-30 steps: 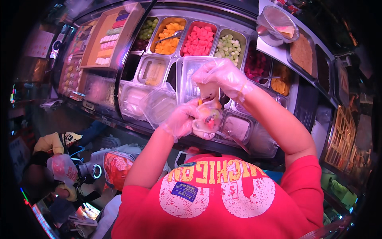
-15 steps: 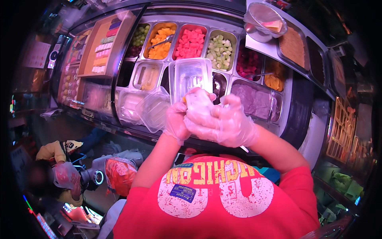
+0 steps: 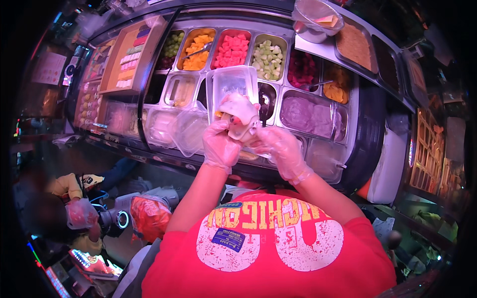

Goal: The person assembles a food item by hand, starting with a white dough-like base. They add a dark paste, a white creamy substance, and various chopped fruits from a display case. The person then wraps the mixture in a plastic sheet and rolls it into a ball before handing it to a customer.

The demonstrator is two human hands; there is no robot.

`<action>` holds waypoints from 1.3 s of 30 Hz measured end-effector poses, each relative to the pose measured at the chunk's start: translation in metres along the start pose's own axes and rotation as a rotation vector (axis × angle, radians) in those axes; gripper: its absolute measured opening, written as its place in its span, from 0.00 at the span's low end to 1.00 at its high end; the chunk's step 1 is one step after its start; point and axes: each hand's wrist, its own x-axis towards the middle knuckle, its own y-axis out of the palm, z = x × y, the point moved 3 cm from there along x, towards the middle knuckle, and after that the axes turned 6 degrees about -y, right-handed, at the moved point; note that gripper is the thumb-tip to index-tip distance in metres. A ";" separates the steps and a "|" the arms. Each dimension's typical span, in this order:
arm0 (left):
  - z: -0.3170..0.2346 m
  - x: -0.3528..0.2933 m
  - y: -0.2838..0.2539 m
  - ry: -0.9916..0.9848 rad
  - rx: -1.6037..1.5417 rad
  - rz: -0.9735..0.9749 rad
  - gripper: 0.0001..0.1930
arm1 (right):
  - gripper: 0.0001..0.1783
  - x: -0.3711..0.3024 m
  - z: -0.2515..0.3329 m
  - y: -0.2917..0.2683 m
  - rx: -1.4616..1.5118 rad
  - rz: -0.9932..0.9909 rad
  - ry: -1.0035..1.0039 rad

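A soft, pale, folded wrap (image 3: 239, 110) with bits of yellow and dark red showing is held over the counter. My left hand (image 3: 220, 145), in a clear plastic glove, grips its lower left side. Gloved the same way, my right hand (image 3: 282, 150) pinches the wrap's lower right edge, its fingertips partly hidden by the folds. Just behind the wrap lies a clear plastic container (image 3: 231, 74). A clear lid (image 3: 189, 130) sits left of my left hand, over the pans.
Metal pans hold mango cubes (image 3: 198, 52), pink fruit cubes (image 3: 232, 50), pale green cubes (image 3: 268, 59) and purple paste (image 3: 308, 116). A wooden tray (image 3: 130, 62) of coloured pieces stands left, a clear bowl (image 3: 317, 22) far right. Another person's gloved hand (image 3: 82, 214) shows lower left.
My right hand has come off the top of the wrap and moved down to its right edge, uncovering the wrap. The view has shifted slightly, with the counter now further left.
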 end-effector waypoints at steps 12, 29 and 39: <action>0.048 -0.025 0.000 0.266 0.165 -0.060 0.50 | 0.09 -0.023 -0.001 -0.038 0.066 -0.068 -0.210; 0.077 -0.061 0.015 0.356 0.740 0.233 0.28 | 0.31 -0.025 0.085 -0.036 0.598 0.279 0.149; 0.085 -0.055 0.008 0.014 1.016 -0.014 0.27 | 0.37 -0.012 0.095 0.031 -1.565 0.638 -0.502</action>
